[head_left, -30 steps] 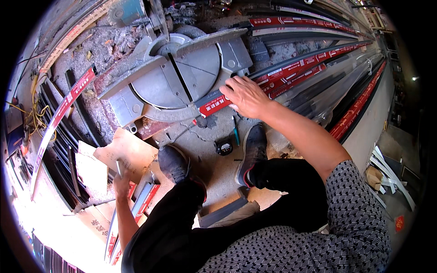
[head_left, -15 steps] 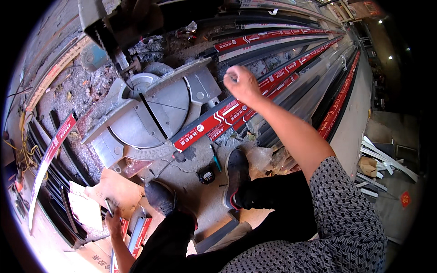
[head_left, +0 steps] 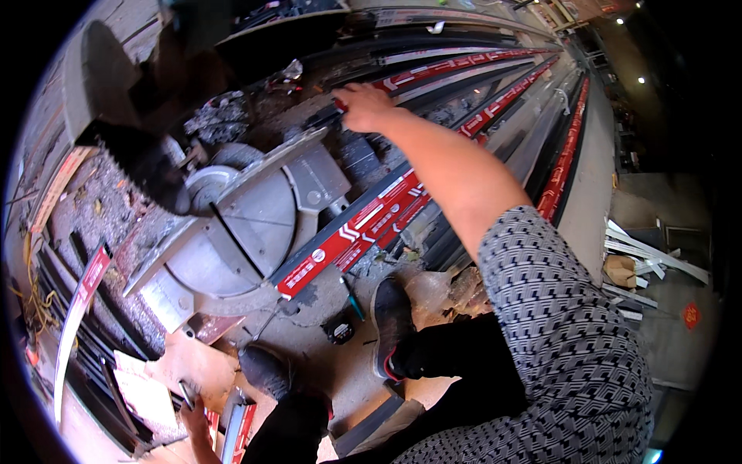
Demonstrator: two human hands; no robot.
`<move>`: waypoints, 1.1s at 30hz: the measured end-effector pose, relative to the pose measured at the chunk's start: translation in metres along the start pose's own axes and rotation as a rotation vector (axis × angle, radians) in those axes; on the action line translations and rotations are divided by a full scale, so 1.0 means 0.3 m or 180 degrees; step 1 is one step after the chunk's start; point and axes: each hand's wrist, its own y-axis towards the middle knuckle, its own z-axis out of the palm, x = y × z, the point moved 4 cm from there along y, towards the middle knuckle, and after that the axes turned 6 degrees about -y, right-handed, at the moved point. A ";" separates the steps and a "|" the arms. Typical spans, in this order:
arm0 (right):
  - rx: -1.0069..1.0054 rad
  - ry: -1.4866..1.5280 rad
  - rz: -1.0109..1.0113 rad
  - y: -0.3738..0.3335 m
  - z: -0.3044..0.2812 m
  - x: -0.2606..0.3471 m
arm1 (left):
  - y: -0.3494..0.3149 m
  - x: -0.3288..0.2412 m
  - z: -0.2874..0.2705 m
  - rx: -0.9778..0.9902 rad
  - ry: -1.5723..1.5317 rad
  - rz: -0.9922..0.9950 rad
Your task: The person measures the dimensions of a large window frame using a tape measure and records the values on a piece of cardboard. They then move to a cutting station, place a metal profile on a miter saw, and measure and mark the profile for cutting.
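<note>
At the half-curled fingers of the right hand (head_left: 363, 108), saw the end of a long red-labelled strip (head_left: 421, 74); could not tell if gripped. Below and left of them, noted a grey saw table (head_left: 255, 228); well below, a black tape measure (head_left: 338, 330). Within the closed-in fingers of the left hand (head_left: 196, 419), saw a slim rod-like object (head_left: 185, 394).

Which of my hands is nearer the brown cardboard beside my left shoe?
Left. Your left hand is close beside the brown cardboard; your right hand is far off, beyond the saw table.
</note>
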 end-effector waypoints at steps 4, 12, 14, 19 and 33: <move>0.0331 -0.0380 -0.0091 0.018 0.033 -0.045 | 0.135 0.113 -0.002 0.0098 0.0352 0.0405; 0.0614 -0.0514 -0.0308 0.069 -0.018 -0.001 | 0.411 0.434 0.002 0.0426 0.5092 0.2510; 0.0718 -0.0452 -0.0324 0.082 -0.008 -0.005 | 0.417 0.401 -0.001 0.0605 0.4786 0.2130; 0.0560 -0.0782 -0.0522 0.093 -0.050 -0.013 | 0.424 0.387 -0.005 0.0916 0.3919 0.1279; 0.0220 0.0139 -0.1410 -0.149 -0.243 -0.236 | 0.051 0.084 0.026 -0.0003 -0.0430 -0.0138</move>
